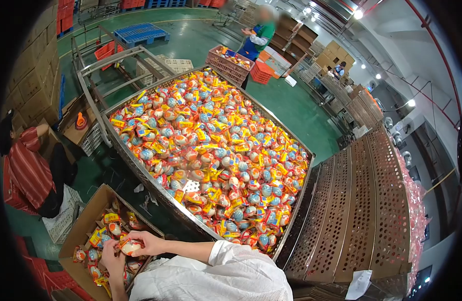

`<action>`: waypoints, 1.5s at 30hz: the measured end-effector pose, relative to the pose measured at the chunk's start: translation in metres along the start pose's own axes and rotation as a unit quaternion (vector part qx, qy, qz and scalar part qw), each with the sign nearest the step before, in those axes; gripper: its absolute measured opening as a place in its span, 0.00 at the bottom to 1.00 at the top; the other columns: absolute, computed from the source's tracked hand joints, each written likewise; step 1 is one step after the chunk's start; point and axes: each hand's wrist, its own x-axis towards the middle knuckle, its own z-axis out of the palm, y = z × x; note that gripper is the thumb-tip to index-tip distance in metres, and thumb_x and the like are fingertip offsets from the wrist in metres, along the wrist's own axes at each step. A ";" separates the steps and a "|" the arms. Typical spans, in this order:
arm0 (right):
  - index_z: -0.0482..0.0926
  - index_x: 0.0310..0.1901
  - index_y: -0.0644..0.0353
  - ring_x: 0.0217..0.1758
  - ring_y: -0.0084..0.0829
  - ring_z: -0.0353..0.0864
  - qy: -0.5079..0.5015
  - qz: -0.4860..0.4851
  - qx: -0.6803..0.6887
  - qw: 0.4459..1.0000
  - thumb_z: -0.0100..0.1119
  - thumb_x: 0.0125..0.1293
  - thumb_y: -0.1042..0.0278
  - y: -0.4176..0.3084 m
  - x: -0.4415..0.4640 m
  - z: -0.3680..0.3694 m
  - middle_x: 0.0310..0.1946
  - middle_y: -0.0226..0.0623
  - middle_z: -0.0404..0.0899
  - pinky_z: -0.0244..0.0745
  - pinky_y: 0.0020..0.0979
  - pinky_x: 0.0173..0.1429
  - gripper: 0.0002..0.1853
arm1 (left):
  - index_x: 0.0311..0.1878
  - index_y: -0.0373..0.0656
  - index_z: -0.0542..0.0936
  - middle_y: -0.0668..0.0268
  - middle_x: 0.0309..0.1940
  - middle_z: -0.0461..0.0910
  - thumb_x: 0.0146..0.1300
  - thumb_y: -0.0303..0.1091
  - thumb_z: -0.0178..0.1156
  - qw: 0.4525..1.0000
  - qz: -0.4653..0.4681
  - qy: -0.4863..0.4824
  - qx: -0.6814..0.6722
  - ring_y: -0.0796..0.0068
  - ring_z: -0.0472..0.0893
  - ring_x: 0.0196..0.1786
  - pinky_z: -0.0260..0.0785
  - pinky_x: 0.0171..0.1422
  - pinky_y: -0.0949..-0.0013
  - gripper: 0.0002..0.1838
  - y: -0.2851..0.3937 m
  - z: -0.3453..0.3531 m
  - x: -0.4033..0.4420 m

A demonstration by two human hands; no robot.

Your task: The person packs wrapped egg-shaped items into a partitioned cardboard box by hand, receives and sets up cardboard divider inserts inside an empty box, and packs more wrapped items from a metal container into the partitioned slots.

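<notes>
Over an open cardboard box (pixel 73 251) at the lower left, both hands meet at one wrapped egg-shaped item (pixel 130 247). My right hand (pixel 146 244) grips it from the right with bent fingers. My left hand (pixel 112 257) is at its left side, fingers curled against it. Several similar wrapped items (pixel 98 238) with yellow labels lie in the box, between cardboard dividers. Beside the box, a large metal-edged table (pixel 191 221) holds a thick heap of the same red, yellow and blue wrapped items (pixel 216 150).
A seated person (pixel 32 168) in a striped shirt is at the left. Another person (pixel 258 37) stands behind the table by a pink crate (pixel 228 67). Perforated brown panels (pixel 351 210) line the right. A metal frame (pixel 90 85) and blue pallet (pixel 140 33) stand behind.
</notes>
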 end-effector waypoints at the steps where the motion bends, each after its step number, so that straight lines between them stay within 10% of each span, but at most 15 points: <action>1: 0.69 0.53 0.66 0.47 0.23 0.70 0.010 -0.024 -0.109 0.994 0.65 0.52 0.73 0.000 -0.001 -0.001 0.43 0.34 0.69 0.64 0.25 0.54 0.26 | 0.37 0.36 0.71 0.56 0.36 0.71 0.38 0.17 0.62 0.999 -0.040 -0.033 0.003 0.56 0.73 0.38 0.67 0.42 0.64 0.19 0.000 0.002 0.000; 11: 0.70 0.49 0.67 0.46 0.38 0.71 0.080 -0.078 -0.218 0.970 0.66 0.46 0.69 0.009 -0.018 0.004 0.41 0.43 0.69 0.65 0.32 0.52 0.27 | 0.44 0.37 0.72 0.52 0.41 0.73 0.47 0.25 0.58 0.984 -0.075 -0.159 0.038 0.49 0.73 0.45 0.66 0.47 0.58 0.18 -0.005 0.022 -0.028; 45: 0.65 0.58 0.60 0.61 0.35 0.65 0.158 -0.002 -0.195 0.968 0.62 0.53 0.68 0.017 -0.031 0.002 0.57 0.42 0.66 0.59 0.31 0.64 0.30 | 0.51 0.39 0.73 0.49 0.42 0.76 0.54 0.45 0.58 0.915 -0.060 -0.386 0.104 0.49 0.76 0.44 0.68 0.47 0.54 0.25 0.016 0.057 -0.026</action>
